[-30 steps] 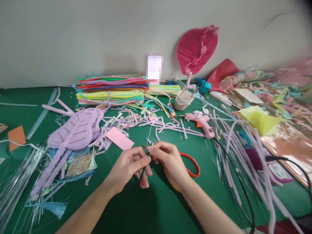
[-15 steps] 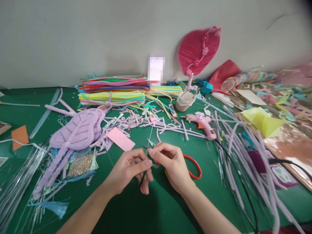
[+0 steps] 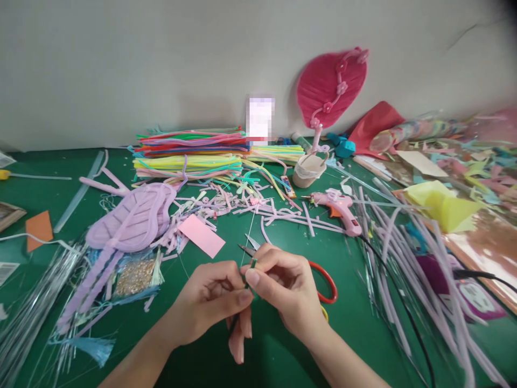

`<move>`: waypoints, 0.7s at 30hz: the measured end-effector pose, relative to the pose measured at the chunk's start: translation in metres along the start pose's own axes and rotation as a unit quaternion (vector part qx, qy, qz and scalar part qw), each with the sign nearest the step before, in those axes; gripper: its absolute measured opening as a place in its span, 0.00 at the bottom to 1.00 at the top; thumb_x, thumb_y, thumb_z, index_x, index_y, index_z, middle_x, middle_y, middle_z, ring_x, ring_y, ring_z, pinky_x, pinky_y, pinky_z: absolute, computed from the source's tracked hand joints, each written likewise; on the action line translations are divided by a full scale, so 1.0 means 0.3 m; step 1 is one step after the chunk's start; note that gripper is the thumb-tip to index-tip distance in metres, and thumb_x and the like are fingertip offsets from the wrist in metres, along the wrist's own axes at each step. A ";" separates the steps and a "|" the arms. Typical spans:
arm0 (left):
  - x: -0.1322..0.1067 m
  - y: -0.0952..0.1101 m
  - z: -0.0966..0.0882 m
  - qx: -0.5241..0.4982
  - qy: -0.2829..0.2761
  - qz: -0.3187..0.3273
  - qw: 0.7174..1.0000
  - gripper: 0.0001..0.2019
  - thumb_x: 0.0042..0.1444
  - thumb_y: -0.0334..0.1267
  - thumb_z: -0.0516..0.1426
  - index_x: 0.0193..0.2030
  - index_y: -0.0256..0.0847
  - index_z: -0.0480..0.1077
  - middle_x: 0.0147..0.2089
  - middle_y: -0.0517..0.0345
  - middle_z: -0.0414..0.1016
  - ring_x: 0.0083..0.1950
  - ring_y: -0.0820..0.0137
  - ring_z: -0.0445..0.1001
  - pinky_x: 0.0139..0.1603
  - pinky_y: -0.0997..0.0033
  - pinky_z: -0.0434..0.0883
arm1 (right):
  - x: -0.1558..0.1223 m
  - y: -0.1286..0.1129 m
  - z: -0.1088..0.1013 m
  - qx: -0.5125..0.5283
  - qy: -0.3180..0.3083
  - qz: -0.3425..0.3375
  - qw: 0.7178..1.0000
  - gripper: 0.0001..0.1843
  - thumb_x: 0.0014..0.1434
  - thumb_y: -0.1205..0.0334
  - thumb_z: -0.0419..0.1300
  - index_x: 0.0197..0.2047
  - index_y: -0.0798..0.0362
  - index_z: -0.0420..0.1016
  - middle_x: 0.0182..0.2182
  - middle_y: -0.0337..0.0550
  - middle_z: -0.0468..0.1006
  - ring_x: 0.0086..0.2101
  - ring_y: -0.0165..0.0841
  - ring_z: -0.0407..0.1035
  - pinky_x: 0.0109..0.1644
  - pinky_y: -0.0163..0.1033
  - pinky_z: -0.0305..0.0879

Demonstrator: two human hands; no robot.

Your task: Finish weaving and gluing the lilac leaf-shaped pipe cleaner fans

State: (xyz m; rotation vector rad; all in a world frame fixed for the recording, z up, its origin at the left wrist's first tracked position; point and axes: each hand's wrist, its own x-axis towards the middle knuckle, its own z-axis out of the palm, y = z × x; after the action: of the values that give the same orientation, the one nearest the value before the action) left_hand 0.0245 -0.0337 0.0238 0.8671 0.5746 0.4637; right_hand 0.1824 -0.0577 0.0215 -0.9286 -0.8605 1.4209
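My left hand [image 3: 210,304] and my right hand [image 3: 283,288] meet over the green table [image 3: 283,350], both pinched on a thin dark green stem [image 3: 249,268]. A fine wire [image 3: 249,229] runs up from the stem. The stem's lower end shows dark below my left fingers. Just behind my right hand lie scissors [image 3: 323,275] with red handles, their blades poking out past my fingertips.
A lilac leaf-shaped fan [image 3: 129,221] and a pink card [image 3: 201,242] lie to the left. Stacked coloured pipe cleaners [image 3: 189,153] sit at the back. A pink glue gun [image 3: 339,207], a small cup [image 3: 307,170] and a red fan [image 3: 329,89] are to the right, among loose lilac strips.
Both hands have come nearer to me and lower in view, still pinched together on the stem. The camera has tilted slightly.
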 end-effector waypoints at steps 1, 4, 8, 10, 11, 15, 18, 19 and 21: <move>0.003 -0.002 -0.001 -0.003 0.000 0.002 1.000 0.10 0.60 0.40 0.58 0.30 0.40 0.64 0.25 0.58 0.79 0.18 0.67 0.77 0.17 0.78 0.69 | 0.001 0.003 -0.002 0.002 0.000 0.003 1.000 0.07 0.51 0.64 0.68 0.23 0.51 0.78 0.24 0.38 0.70 0.25 0.26 0.62 0.26 0.32 0.58; 0.008 -0.006 -0.003 0.004 0.011 0.003 1.000 0.10 0.60 0.38 0.58 0.30 0.39 0.64 0.25 0.57 0.79 0.19 0.67 0.78 0.16 0.79 0.67 | 0.003 0.011 -0.007 0.010 0.005 0.007 1.000 0.08 0.52 0.64 0.67 0.22 0.52 0.77 0.22 0.36 0.68 0.23 0.25 0.60 0.25 0.32 0.55; 0.009 -0.010 -0.005 0.004 0.010 -0.002 1.000 0.10 0.60 0.38 0.58 0.31 0.39 0.64 0.24 0.57 0.79 0.18 0.67 0.77 0.15 0.80 0.65 | 0.004 0.021 -0.009 0.023 0.010 0.022 0.999 0.10 0.51 0.63 0.68 0.21 0.51 0.76 0.21 0.36 0.68 0.22 0.25 0.58 0.24 0.33 0.54; 0.010 -0.011 -0.006 0.003 0.010 -0.009 1.000 0.10 0.60 0.39 0.58 0.31 0.39 0.64 0.24 0.57 0.79 0.18 0.67 0.77 0.15 0.79 0.65 | 0.006 0.026 -0.010 0.025 0.012 0.030 0.999 0.10 0.51 0.61 0.69 0.21 0.51 0.75 0.21 0.36 0.67 0.22 0.26 0.57 0.24 0.33 0.53; 0.011 -0.010 -0.006 0.005 0.013 -0.011 1.000 0.10 0.60 0.40 0.58 0.31 0.39 0.64 0.24 0.57 0.79 0.18 0.67 0.77 0.15 0.79 0.65 | 0.007 0.028 -0.011 0.025 0.012 0.032 0.999 0.10 0.50 0.61 0.69 0.21 0.51 0.75 0.21 0.36 0.67 0.22 0.26 0.57 0.23 0.34 0.52; 0.016 -0.010 -0.006 0.037 0.045 -0.017 0.998 0.12 0.59 0.41 0.59 0.30 0.38 0.64 0.22 0.58 0.78 0.17 0.69 0.76 0.15 0.80 0.63 | 0.014 0.035 -0.017 0.028 0.021 0.049 0.998 0.11 0.50 0.60 0.69 0.21 0.52 0.74 0.21 0.35 0.66 0.21 0.25 0.55 0.24 0.33 0.52; 0.023 -0.014 -0.003 0.061 0.072 -0.015 0.995 0.13 0.59 0.42 0.58 0.29 0.38 0.64 0.21 0.58 0.76 0.17 0.70 0.75 0.15 0.80 0.62 | 0.020 0.042 -0.018 0.029 0.038 0.071 0.996 0.12 0.48 0.58 0.70 0.21 0.53 0.73 0.20 0.34 0.65 0.21 0.25 0.55 0.24 0.33 0.52; 0.026 -0.015 -0.002 0.069 0.083 -0.012 0.994 0.13 0.59 0.43 0.58 0.29 0.38 0.64 0.21 0.59 0.76 0.16 0.70 0.75 0.15 0.80 0.62 | 0.023 0.045 -0.018 0.028 0.046 0.076 0.996 0.12 0.48 0.58 0.70 0.21 0.53 0.73 0.20 0.34 0.65 0.21 0.25 0.56 0.24 0.33 0.52; 0.031 -0.017 0.002 0.088 0.108 -0.008 0.990 0.13 0.59 0.42 0.58 0.29 0.38 0.64 0.20 0.60 0.75 0.16 0.71 0.74 0.15 0.80 0.62 | 0.027 0.052 -0.017 0.025 0.062 0.079 0.995 0.13 0.47 0.58 0.70 0.21 0.53 0.72 0.20 0.34 0.65 0.21 0.24 0.56 0.25 0.32 0.53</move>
State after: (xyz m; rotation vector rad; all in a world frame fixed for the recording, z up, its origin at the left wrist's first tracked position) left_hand 0.0327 -0.0314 0.0172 0.9855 0.8303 0.5010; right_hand 0.1804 -0.0504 0.0047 -1.0533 -0.6678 1.4949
